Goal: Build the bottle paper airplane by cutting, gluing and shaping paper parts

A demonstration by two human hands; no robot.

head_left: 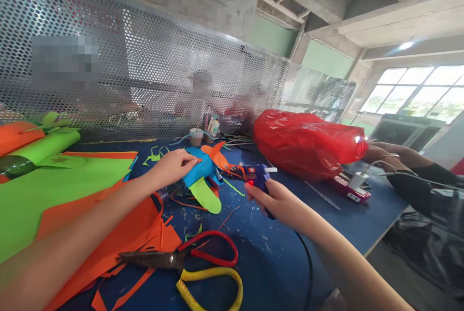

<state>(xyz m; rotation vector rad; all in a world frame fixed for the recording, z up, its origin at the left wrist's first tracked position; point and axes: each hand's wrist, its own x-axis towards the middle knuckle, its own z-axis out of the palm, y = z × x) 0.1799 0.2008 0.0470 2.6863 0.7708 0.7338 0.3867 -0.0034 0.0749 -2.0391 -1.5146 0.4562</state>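
Near the middle of the table, my left hand [174, 167] is closed on a blue paper craft [200, 167]. A rounded green paper flap [206, 197] juts from the craft's near side, and orange paper pieces [217, 156] stick out at its far right. My right hand [271, 198] grips a dark blue hot glue gun [258, 174], its red light lit and a white glue stick protruding at the back. The gun's nozzle points left, close to the craft; whether they touch I cannot tell. Scissors [181, 259] with one red and one yellow handle lie in front of both hands.
Orange sheets [119, 236] and a green sheet [54, 195] cover the left side. A red plastic bag [300, 141] and a power strip [350, 190] lie at the right. Cups of pens [211, 127] stand by the perforated screen [163, 69]. Another person's arm [384, 154] rests beyond the bag.
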